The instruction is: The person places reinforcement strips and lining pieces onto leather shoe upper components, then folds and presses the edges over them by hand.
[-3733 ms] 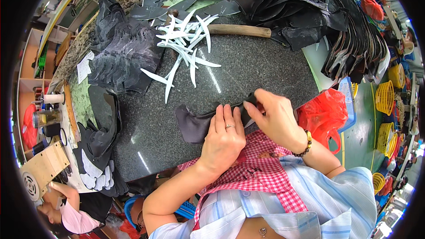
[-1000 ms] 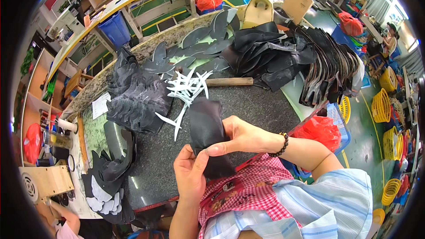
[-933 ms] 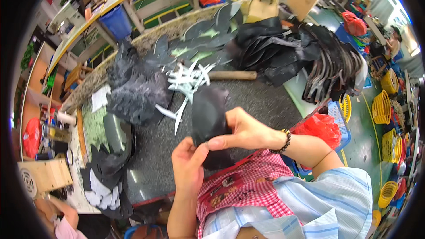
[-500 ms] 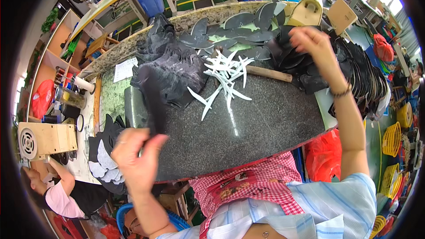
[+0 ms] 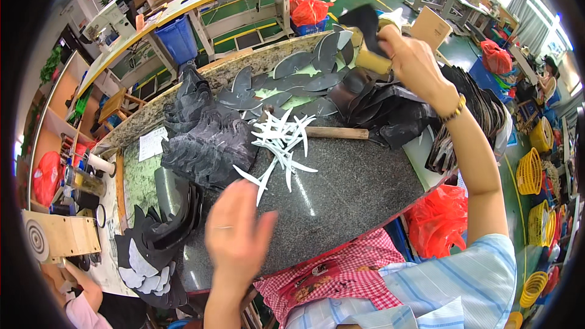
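My right hand [image 5: 415,64] is raised over the far right of the dark stone tabletop [image 5: 341,173], its fingers closed on a dark, curved black piece [image 5: 364,23]. Just below that piece is a yellowish tub [image 5: 373,61], partly hidden by the hand. My left hand [image 5: 236,231], somewhat blurred, hovers above the near left of the tabletop with thumb and fingers apart and nothing in it. Beyond its fingertips lies a loose heap of white curved strips [image 5: 281,140]. A wooden handle [image 5: 337,133] sticks out to the right from under the heap.
Stacked black pieces [image 5: 210,152] stand left of the strips. Flat dark leaf-shaped pieces [image 5: 292,66] lie along the back. More black stacks [image 5: 469,128] fill the right side. A curved black piece [image 5: 177,225] rests at the left edge. Red plastic bags [image 5: 436,219] hang below the front edge.
The black piece in my left hand is gone from it, and a similar piece now rests at the left edge. My right hand, formerly empty, now holds a black piece. The view has shifted.
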Tool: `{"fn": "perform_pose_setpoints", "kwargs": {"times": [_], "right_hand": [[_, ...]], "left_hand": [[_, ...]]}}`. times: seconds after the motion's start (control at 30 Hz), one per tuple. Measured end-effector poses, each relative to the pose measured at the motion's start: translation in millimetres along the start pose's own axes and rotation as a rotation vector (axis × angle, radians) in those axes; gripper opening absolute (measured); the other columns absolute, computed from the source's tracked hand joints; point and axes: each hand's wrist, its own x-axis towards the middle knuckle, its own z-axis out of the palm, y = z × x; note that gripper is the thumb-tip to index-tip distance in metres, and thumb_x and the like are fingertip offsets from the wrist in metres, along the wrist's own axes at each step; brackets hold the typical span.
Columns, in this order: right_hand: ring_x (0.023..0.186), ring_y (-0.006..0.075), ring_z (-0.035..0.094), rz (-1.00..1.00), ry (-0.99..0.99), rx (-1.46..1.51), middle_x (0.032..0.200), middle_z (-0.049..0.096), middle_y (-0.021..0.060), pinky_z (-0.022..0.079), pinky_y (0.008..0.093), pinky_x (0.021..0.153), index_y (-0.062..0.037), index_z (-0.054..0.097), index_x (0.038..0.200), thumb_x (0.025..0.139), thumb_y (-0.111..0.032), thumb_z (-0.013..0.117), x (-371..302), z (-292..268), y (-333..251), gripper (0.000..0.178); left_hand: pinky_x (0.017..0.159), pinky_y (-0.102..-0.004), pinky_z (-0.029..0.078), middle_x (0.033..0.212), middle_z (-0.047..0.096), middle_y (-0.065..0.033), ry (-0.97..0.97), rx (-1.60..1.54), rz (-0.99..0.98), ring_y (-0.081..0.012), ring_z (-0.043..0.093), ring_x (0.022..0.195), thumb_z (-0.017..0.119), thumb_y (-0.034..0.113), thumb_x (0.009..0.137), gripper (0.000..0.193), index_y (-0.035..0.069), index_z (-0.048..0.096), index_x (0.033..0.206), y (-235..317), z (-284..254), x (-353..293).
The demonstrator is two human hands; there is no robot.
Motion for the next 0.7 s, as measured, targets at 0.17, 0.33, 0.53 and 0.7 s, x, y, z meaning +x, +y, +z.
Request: {"fn": "perform_pose_setpoints", "kwargs": {"times": [0.17, 0.33, 0.53, 0.7], "right_hand": [[0.088, 0.0168, 0.058, -0.19, -0.571, 0.776, 0.088, 0.061, 0.0072, 0.046, 0.0316, 0.079, -0.0017, 0.055, 0.102, 0.095, -0.019, 0.056, -27, -3, -45, 0.018], [0.093, 0.008, 0.045, -0.071, -0.994, 1.297, 0.092, 0.055, 0.0007, 0.041, 0.0278, 0.085, 0.0, 0.056, 0.099, 0.097, -0.017, 0.053, -85, 70, -74, 0.018], [0.072, 0.0264, 0.064, -0.217, -0.826, 0.765, 0.08, 0.064, 0.0135, 0.05, 0.0377, 0.068, -0.0039, 0.058, 0.1, 0.088, -0.014, 0.061, -102, 95, -122, 0.016], [0.076, 0.0269, 0.065, -0.124, -0.283, 0.565, 0.082, 0.066, 0.0138, 0.051, 0.0365, 0.069, -0.0022, 0.062, 0.091, 0.08, -0.016, 0.065, -31, 123, -85, 0.018]], "left_hand": [[0.102, -0.0538, 0.037, 0.13, 0.049, -0.0084, 0.318, 0.217, 0.53, -0.0316, 0.049, 0.122, 0.068, 0.02, 0.081, 0.044, 0.031, 0.056, 0.122, 37, 60, 39], [0.096, -0.0405, 0.044, 0.108, 0.06, -0.0044, 0.165, 0.068, 0.597, -0.0199, 0.058, 0.105, 0.062, 0.017, 0.084, 0.022, 0.018, 0.063, 0.106, 40, 69, -10], [0.097, -0.0438, 0.041, 0.117, 0.058, -0.0119, -0.267, 0.134, 0.355, -0.0266, 0.056, 0.11, 0.056, 0.02, 0.082, 0.03, 0.009, 0.063, 0.109, 45, 78, -73], [0.098, -0.0436, 0.042, 0.121, 0.057, -0.0149, -0.29, 0.069, 0.255, -0.0282, 0.055, 0.112, 0.055, 0.017, 0.081, 0.032, 0.004, 0.062, 0.109, 55, 80, -89]]}}
